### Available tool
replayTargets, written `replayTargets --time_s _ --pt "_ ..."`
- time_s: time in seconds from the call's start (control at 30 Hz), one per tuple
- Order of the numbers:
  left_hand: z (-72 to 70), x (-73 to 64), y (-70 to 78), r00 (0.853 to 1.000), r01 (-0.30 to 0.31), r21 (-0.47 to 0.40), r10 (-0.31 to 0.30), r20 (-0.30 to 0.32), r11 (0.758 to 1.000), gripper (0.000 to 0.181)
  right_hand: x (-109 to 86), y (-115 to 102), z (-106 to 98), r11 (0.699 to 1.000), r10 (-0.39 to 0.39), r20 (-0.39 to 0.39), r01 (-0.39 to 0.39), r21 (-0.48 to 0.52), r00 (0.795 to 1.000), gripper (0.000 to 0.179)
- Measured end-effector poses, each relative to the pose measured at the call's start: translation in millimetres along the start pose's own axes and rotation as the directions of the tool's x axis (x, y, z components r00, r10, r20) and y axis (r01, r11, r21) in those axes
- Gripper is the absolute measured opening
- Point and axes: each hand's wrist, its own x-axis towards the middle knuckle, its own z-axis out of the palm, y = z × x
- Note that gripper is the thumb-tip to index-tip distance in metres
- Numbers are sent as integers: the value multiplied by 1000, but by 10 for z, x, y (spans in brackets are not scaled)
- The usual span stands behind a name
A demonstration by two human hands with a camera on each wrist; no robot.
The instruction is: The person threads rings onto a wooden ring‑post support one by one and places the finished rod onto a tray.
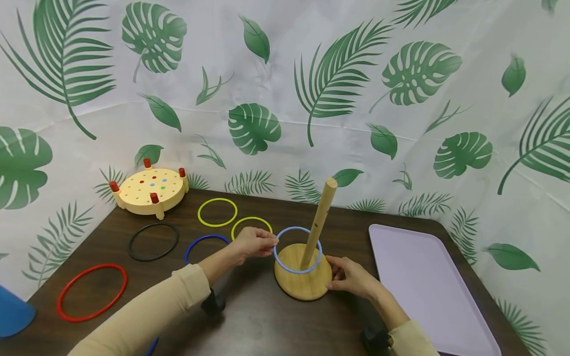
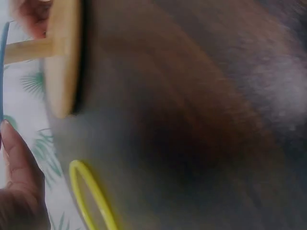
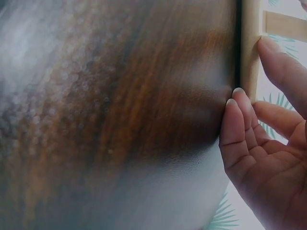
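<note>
A wooden peg stand point(image 1: 305, 287), a round base with one tall dowel point(image 1: 321, 212), is on the table, its dowel leaning right in the head view. My left hand point(image 1: 256, 243) pinches the left edge of a light blue ring point(image 1: 285, 269) between thumb and fingertips. The ring overlaps the dowel in the head view; whether it is around it or in front of it I cannot tell. My right hand point(image 1: 354, 278) grips the right edge of the base, with thumb point(image 3: 283, 67) and fingers at its rim. In the left wrist view only a sliver of ring point(image 2: 4, 62) shows.
Left of the stand lie yellow rings point(image 1: 236, 212), a dark blue ring point(image 1: 187, 249), a black ring point(image 1: 130, 247) and a red ring point(image 1: 126, 284). A cream pegged disc point(image 1: 142, 195) stands at the back left, a blue object point(image 1: 13, 314) at the left edge, a lilac tray point(image 1: 423, 277) on the right.
</note>
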Motion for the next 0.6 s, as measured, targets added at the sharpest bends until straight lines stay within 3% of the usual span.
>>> replayTargets --time_s 0.2,0.43,0.6 --pt "62 14 -105 1000 17 122 -17 -1 992 17 -12 8 7 1000 -15 -6 15 22 1000 68" --pt "163 26 -132 1000 28 194 -26 -11 981 14 -36 42 8 988 -143 -35 145 46 989 68" --pt "219 43 -143 999 30 225 -25 -24 974 11 -21 26 10 997 -54 -10 54 55 998 70"
